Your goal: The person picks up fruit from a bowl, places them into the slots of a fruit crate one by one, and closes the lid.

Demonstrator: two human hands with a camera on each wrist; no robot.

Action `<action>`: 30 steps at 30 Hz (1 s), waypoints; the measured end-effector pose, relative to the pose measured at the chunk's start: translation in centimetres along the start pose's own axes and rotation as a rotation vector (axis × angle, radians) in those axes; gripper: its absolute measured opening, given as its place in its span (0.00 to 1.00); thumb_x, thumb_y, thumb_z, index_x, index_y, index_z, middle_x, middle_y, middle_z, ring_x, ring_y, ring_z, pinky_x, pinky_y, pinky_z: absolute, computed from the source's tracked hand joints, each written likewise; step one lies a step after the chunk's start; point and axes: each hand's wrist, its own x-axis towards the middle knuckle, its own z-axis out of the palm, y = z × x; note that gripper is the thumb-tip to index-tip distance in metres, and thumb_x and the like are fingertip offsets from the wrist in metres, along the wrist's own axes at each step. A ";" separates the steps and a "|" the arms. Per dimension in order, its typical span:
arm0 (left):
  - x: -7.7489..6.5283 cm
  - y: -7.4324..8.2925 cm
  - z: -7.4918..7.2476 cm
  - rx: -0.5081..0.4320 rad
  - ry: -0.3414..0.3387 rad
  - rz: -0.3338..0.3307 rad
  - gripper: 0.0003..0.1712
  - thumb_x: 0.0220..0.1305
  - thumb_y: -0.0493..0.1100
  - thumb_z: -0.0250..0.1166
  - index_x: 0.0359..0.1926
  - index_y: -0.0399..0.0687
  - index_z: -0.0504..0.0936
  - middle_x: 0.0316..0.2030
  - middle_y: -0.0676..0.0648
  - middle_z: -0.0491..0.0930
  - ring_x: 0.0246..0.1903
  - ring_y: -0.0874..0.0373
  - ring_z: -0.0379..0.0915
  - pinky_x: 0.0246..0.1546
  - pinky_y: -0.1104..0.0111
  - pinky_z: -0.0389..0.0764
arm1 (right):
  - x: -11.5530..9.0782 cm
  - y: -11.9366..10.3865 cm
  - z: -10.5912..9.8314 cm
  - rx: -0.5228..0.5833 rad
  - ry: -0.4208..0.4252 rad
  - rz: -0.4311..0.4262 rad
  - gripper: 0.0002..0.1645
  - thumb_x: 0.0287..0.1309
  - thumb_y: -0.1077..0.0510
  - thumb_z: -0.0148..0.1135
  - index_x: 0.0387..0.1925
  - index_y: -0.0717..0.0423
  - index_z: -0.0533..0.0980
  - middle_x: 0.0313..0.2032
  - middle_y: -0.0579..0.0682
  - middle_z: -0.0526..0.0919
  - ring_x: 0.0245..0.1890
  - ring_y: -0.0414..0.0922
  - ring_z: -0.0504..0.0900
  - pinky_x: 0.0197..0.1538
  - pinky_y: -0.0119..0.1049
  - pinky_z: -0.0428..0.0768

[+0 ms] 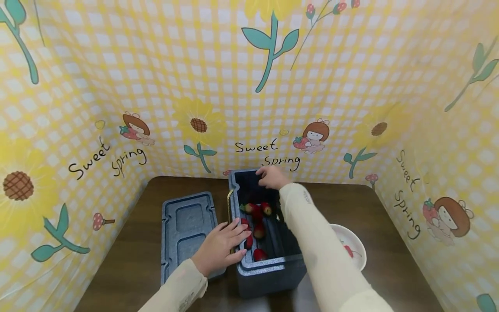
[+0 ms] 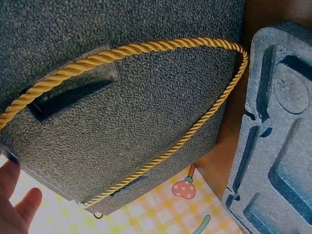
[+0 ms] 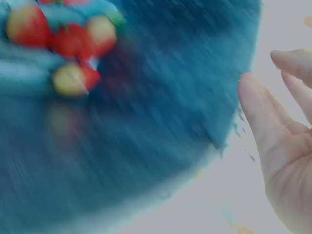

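A dark grey foam box [image 1: 269, 264] stands uncovered, with several strawberries [image 1: 256, 211] inside it, red with pale ends. My left hand [image 1: 221, 246] rests on the box's left rim, its fingers spread over the edge. A twisted gold cord [image 2: 180, 45] loops across the box's outer side in the left wrist view. Over the far end of the box is my right hand [image 1: 273, 177]. In the right wrist view its thumb [image 3: 253, 95] and fingers are apart with nothing between them, beside the box's blurred blue-looking inside [image 3: 185, 73].
The box's grey lid [image 1: 191, 216] lies on the dark wooden table [image 1: 132, 242] to the left. A white bowl [image 1: 360, 242] with something red in it stands at the right, partly behind my right sleeve. Yellow checked cloth [image 1: 218, 78] surrounds the table.
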 end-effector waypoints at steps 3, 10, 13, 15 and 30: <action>-0.1 0.1 0.5 0.007 0.004 0.006 0.25 0.63 0.52 0.59 0.58 0.45 0.79 0.58 0.46 0.76 0.62 0.48 0.67 0.57 0.48 0.69 | -1.1 0.2 -3.2 0.002 -0.014 -0.016 0.24 0.56 0.67 0.59 0.56 0.66 0.74 0.52 0.66 0.77 0.41 0.54 0.82 0.40 0.39 0.81; 0.1 0.3 0.8 -0.016 0.040 -0.005 0.26 0.63 0.51 0.60 0.58 0.44 0.79 0.58 0.46 0.76 0.63 0.47 0.66 0.57 0.48 0.69 | -4.9 4.7 -9.7 -0.058 -0.039 -0.030 0.25 0.54 0.65 0.61 0.55 0.69 0.72 0.47 0.68 0.79 0.30 0.46 0.80 0.32 0.35 0.79; 0.2 0.2 1.0 -0.022 0.052 0.002 0.25 0.63 0.51 0.59 0.58 0.44 0.80 0.58 0.45 0.76 0.63 0.46 0.66 0.56 0.47 0.69 | -7.0 7.4 -11.6 -0.050 -0.048 0.014 0.27 0.54 0.64 0.61 0.56 0.72 0.70 0.41 0.64 0.81 0.27 0.43 0.77 0.29 0.34 0.77; 0.2 0.1 1.1 -0.024 0.061 0.006 0.25 0.63 0.52 0.60 0.57 0.44 0.80 0.58 0.45 0.76 0.62 0.46 0.67 0.55 0.47 0.70 | -8.3 9.0 -12.5 -0.038 -0.055 0.059 0.28 0.53 0.64 0.61 0.56 0.73 0.69 0.35 0.59 0.81 0.24 0.41 0.74 0.27 0.34 0.74; 0.0 -0.2 1.1 -0.034 0.095 -0.003 0.26 0.60 0.51 0.62 0.57 0.46 0.80 0.58 0.46 0.76 0.62 0.47 0.67 0.56 0.47 0.70 | -12.6 15.7 -12.6 -0.076 -0.105 0.150 0.31 0.51 0.63 0.63 0.55 0.76 0.68 0.30 0.53 0.83 0.23 0.42 0.75 0.28 0.35 0.75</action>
